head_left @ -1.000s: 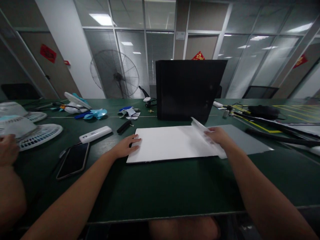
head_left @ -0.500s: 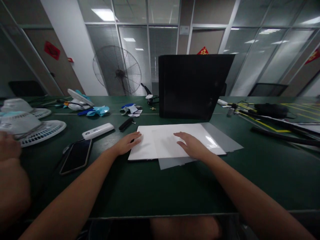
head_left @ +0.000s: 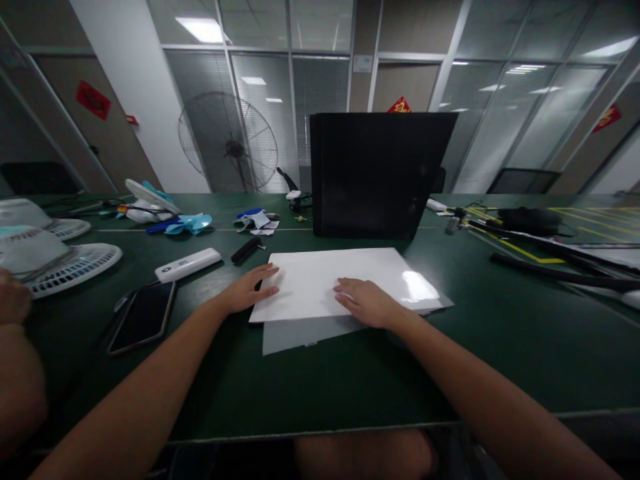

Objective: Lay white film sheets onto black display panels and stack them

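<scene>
A flat white panel (head_left: 305, 283) lies on the green table in front of me. Over it rests a translucent plastic sheet (head_left: 295, 337), whose lower edge sticks out past the panel's near side and whose corner shows beyond its right end. My left hand (head_left: 247, 289) is at the panel's left edge, fingers spread. On the sheet above the panel's middle lies my right hand (head_left: 369, 301), palm down with fingers stretched out. Neither hand grips anything. A bright light reflection shows on the right part of the sheet.
Behind the panel stands a large black box-like case (head_left: 375, 177). To the left are a phone (head_left: 145, 317), a white oblong device (head_left: 188, 265), a small black object (head_left: 246, 250) and white fans (head_left: 75, 267). Black strips (head_left: 560, 270) lie right. Another person's arm (head_left: 17, 373) is far left.
My right hand has moved left, and the translucent sheet has slid left across the panel with it. My left hand stays by the panel's left edge. The view has shifted slightly.
</scene>
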`<state>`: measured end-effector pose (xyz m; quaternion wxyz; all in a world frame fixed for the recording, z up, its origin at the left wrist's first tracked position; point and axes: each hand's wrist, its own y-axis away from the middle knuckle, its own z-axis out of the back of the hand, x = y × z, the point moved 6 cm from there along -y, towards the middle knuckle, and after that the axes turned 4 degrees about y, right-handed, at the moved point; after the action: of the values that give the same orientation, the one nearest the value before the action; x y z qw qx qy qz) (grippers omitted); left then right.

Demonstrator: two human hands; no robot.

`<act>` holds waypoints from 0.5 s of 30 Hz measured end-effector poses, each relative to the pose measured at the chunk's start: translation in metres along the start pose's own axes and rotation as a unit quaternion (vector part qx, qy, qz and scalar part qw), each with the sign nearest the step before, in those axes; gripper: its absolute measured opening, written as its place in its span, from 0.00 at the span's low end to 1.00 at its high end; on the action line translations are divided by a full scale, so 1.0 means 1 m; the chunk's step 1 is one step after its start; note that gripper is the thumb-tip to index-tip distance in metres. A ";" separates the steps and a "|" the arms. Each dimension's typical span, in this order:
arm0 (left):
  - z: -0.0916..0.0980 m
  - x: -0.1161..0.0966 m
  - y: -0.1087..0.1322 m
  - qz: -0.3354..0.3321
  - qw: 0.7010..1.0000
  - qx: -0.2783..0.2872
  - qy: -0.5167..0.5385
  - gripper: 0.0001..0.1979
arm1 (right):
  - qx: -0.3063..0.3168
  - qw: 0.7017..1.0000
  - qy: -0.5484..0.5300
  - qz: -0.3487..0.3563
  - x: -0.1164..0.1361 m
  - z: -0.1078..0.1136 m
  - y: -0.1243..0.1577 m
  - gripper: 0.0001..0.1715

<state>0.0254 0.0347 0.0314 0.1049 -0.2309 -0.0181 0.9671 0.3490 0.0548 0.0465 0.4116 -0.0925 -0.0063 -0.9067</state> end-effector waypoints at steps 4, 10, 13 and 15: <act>0.000 0.001 0.001 -0.003 1.000 -0.004 -0.002 0.51 | 0.008 0.999 0.021 -0.025 -0.005 -0.004 -0.001 0.40; 0.000 0.000 0.001 -0.001 1.000 0.000 -0.012 0.49 | 0.019 0.999 0.014 -0.044 -0.010 -0.010 -0.004 0.53; -0.001 0.001 0.000 -0.009 1.000 0.004 -0.012 0.48 | 0.000 0.999 -0.037 -0.001 -0.002 -0.008 -0.005 0.55; -0.003 0.003 -0.001 -0.008 1.000 0.009 -0.021 0.48 | -0.005 0.996 -0.083 0.027 0.002 -0.007 -0.004 0.54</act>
<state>0.0239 0.0360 0.0272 0.1142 -0.2093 -0.0129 0.9711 0.3436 0.0560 0.0402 0.4339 -0.1698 -0.0331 -0.8842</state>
